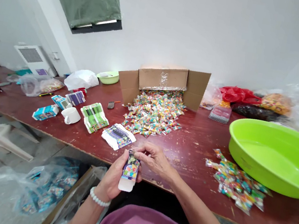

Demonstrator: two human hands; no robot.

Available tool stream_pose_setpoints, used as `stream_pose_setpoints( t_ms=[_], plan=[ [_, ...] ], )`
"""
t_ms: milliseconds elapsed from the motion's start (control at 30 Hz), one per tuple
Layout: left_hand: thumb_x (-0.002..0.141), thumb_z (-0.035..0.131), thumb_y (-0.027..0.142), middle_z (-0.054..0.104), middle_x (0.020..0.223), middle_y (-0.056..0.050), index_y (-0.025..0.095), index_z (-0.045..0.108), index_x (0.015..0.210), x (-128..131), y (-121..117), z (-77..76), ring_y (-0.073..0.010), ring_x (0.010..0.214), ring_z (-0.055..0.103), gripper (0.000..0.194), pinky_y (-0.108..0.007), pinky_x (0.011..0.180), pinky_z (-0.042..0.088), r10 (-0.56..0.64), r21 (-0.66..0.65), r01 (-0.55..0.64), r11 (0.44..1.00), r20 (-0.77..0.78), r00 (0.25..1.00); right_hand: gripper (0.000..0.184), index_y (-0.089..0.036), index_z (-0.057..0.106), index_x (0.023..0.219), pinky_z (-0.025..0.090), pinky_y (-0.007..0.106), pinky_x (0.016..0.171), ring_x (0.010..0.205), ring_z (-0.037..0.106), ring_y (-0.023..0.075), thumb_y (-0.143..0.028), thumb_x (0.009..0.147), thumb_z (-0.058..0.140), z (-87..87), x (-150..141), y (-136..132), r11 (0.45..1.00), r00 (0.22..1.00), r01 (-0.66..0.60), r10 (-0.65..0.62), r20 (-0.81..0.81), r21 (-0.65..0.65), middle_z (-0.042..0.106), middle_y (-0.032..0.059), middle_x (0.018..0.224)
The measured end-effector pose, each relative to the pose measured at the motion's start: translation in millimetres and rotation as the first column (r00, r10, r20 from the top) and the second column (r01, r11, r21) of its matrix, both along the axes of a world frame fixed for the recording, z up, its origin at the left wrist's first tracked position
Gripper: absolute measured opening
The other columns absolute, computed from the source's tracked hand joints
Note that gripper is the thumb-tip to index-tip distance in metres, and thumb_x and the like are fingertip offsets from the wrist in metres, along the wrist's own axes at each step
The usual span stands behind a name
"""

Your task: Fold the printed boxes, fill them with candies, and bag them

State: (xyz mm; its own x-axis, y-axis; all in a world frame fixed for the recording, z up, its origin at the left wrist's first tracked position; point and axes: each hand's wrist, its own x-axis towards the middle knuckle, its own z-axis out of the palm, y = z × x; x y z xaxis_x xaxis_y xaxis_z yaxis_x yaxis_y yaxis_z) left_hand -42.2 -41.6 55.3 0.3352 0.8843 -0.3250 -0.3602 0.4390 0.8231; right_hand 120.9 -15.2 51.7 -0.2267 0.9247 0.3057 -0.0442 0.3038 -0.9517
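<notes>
My left hand (113, 177) wraps round a small printed carton (130, 170), purple and black with a white lower end, held upright just in front of the table's near edge. My right hand (154, 158) pinches the carton's top end with thumb and fingers. A white bead bracelet (98, 198) circles my left wrist. A stack of flat printed carton blanks (119, 136) lies on the red-brown table (189, 150) just beyond my hands. A heap of small wrapped sweets (153, 112) spills from an open cardboard box (166, 80).
A lime green basin (274, 157) stands at the right, with a small pile of sweet packets (236, 185) before it. Green and blue cartons (94, 116) and a white cup (71, 115) lie at the left. Plastic bags sit along the wall. A bag of cartons (46, 186) lies on the floor.
</notes>
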Motion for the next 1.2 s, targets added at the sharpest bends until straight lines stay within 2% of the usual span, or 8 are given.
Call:
stream_pose_setpoints(
  t_ms=[167,333,433,567,767,933,1067,1200],
  plan=[
    [0.090,0.059,0.056,0.070,0.073,-0.004,0.022,0.052,0.133,1.9,5.3,-1.0,-0.0157,0.048,0.064,0.056,-0.026,0.045,0.053,0.011,0.073,-0.006,0.997,-0.077,0.997,0.025,-0.016,0.066,0.078,0.050,0.028,0.072,0.078,0.066,0.0162,-0.040,0.080,0.073,-5.5,1.9,8.9,0.987,0.988,-0.119,0.107,-0.110,-0.105,0.074,0.0048,0.093],
    [0.083,0.062,0.065,0.070,0.071,-0.006,0.013,0.063,0.102,7.1,8.8,-0.5,-0.0160,0.044,0.064,0.055,-0.026,0.041,0.052,0.021,0.084,-0.005,0.996,-0.188,0.982,0.019,-0.016,0.070,0.078,0.046,0.024,0.060,0.063,0.059,0.0120,-0.034,0.078,0.071,-3.0,5.8,18.3,0.985,0.999,-0.037,0.030,-0.043,-0.170,0.069,0.0000,0.071],
    [0.080,0.062,0.069,0.072,0.073,-0.009,0.012,0.064,0.097,9.0,12.5,-1.2,-0.0167,0.044,0.064,0.059,-0.026,0.040,0.052,0.006,0.087,0.014,0.996,-0.228,0.974,0.019,-0.015,0.069,0.073,0.045,0.024,0.058,0.059,0.058,0.0120,-0.034,0.075,0.072,-1.1,8.5,19.4,0.980,0.997,-0.016,0.002,-0.071,-0.196,0.069,-0.0003,0.067],
    [0.081,0.063,0.067,0.071,0.073,-0.007,0.013,0.063,0.114,6.8,17.5,-2.4,-0.0168,0.045,0.065,0.063,-0.025,0.040,0.052,-0.003,0.120,0.034,0.992,-0.247,0.969,0.015,-0.016,0.070,0.077,0.048,0.026,0.065,0.069,0.063,0.0138,-0.030,0.079,0.069,-0.2,9.3,17.0,0.989,0.997,0.039,-0.047,-0.055,-0.144,0.073,0.0026,0.079],
    [0.079,0.069,0.062,0.071,0.076,-0.007,0.016,0.053,0.139,-0.4,22.3,-0.1,-0.0167,0.044,0.064,0.077,-0.026,0.040,0.053,-0.030,0.120,0.059,0.991,-0.229,0.973,0.017,-0.016,0.064,0.072,0.048,0.026,0.067,0.071,0.063,0.0133,-0.031,0.074,0.072,1.8,7.4,20.0,0.982,0.993,-0.006,-0.017,-0.121,-0.190,0.073,0.0030,0.083],
    [0.075,0.073,0.062,0.070,0.071,-0.005,0.019,0.051,0.143,1.8,18.2,6.3,-0.0162,0.044,0.064,0.083,-0.024,0.040,0.052,-0.050,0.123,0.073,0.990,-0.180,0.982,0.025,-0.017,0.061,0.070,0.039,0.021,0.049,0.053,0.051,0.0085,-0.039,0.073,0.074,0.3,7.0,20.6,0.951,0.992,-0.045,0.007,-0.126,-0.305,0.065,-0.0016,0.068],
    [0.078,0.072,0.059,0.071,0.075,-0.005,0.025,0.045,0.148,6.7,15.1,8.1,-0.0158,0.045,0.064,0.083,-0.024,0.040,0.052,-0.016,0.112,0.036,0.993,-0.175,0.984,0.027,-0.017,0.062,0.069,0.040,0.020,0.052,0.055,0.051,0.0077,-0.039,0.074,0.076,-0.3,9.5,19.4,0.962,0.992,-0.043,0.009,-0.128,-0.270,0.061,-0.0037,0.065],
    [0.080,0.070,0.058,0.072,0.078,-0.005,0.025,0.048,0.145,6.0,19.0,0.1,-0.0153,0.044,0.064,0.076,-0.023,0.039,0.050,0.027,0.105,-0.011,0.994,-0.156,0.987,0.031,-0.019,0.065,0.085,0.042,0.021,0.050,0.052,0.053,0.0075,-0.048,0.077,0.072,-5.9,11.0,20.9,0.931,0.985,-0.046,-0.017,-0.170,-0.361,0.065,-0.0023,0.074]
  ],
)
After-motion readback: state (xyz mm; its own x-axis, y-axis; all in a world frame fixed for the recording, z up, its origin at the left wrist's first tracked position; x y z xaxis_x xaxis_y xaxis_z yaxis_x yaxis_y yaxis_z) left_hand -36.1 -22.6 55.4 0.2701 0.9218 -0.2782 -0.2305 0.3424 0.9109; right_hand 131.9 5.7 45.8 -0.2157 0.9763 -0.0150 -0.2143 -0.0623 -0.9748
